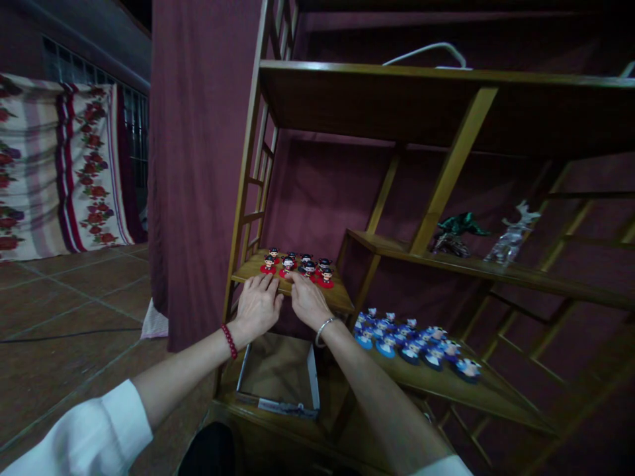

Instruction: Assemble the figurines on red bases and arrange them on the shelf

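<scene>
Several small figurines with black hair and red bases (288, 266) stand in rows on a wooden shelf (340, 299). At the shelf's front edge, my left hand (258, 304) lies palm down with its fingers spread, the fingertips just in front of the front-left figurines; it holds nothing that I can see. My right hand (308, 301) is close beside it, its fingertips by the front middle figurines. Its index finger points out and the other fingers are hidden beneath, so any contact with a figurine cannot be made out.
Below the hands sits an open cardboard box (278, 373). Several blue and white figurines (411, 347) fill a lower shelf at the right. A green ornament (459, 228) and a clear one (513, 235) stand on the right middle shelf. A purple curtain (198, 165) hangs at the left.
</scene>
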Tool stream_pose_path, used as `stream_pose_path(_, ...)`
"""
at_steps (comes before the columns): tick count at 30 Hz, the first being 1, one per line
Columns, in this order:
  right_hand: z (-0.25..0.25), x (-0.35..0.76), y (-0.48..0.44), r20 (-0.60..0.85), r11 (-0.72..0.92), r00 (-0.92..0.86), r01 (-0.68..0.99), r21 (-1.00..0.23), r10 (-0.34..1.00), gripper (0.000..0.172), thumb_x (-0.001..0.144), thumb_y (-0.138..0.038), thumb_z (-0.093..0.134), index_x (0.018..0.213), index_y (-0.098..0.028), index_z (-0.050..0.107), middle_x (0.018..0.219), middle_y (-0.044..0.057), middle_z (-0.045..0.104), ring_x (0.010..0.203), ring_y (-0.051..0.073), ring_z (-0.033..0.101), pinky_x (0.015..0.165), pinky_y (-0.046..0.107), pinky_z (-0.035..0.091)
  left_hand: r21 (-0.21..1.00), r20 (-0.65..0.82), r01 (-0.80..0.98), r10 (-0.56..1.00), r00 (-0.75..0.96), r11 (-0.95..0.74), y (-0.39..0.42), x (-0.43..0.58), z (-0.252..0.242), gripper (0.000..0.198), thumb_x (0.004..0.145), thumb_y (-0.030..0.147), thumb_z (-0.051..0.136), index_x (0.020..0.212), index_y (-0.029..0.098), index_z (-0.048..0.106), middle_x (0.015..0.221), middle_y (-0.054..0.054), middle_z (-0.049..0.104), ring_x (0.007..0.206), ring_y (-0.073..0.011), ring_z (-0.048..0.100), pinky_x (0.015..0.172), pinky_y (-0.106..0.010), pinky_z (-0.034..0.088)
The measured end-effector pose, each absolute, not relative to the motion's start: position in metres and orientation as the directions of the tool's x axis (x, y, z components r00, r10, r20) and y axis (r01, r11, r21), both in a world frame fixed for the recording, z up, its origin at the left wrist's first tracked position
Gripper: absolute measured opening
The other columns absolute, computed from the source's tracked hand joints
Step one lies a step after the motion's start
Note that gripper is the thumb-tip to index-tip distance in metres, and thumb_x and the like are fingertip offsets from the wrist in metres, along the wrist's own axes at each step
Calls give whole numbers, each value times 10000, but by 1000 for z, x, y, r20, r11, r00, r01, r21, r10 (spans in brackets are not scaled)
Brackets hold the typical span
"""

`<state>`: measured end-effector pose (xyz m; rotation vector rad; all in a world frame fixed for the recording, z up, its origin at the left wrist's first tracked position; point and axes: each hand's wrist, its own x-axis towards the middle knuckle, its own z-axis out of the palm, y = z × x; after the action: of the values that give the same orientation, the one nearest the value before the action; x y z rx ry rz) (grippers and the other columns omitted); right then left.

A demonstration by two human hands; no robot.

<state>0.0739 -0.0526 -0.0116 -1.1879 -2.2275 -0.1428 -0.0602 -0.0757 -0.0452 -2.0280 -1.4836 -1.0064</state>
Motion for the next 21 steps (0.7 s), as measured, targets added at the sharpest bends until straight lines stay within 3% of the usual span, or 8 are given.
stream_pose_path(12,-11,73,-50,553,576,-428,809,-119,715,319,793,-83,345,1052,-135,524,1046,80,608,956,170,541,865,271,386,73,760,928,623,186,-366,-73,-60,-44,354,804,251,414,1112,118,525,1171,-131,556,1102,-245,444,911,-418,322)
stream_pose_path(21,-12,72,-49,560,543,-374,823,-167,740,321,802,-92,343,1061,-153,523,1031,73,617,947,168,544,851,274,391,53,723,918,650,237,-394,-72,-48,-37,424,756,232,451,1155,94,485,1205,-158,521,1090,-260,439,867,-412,318)
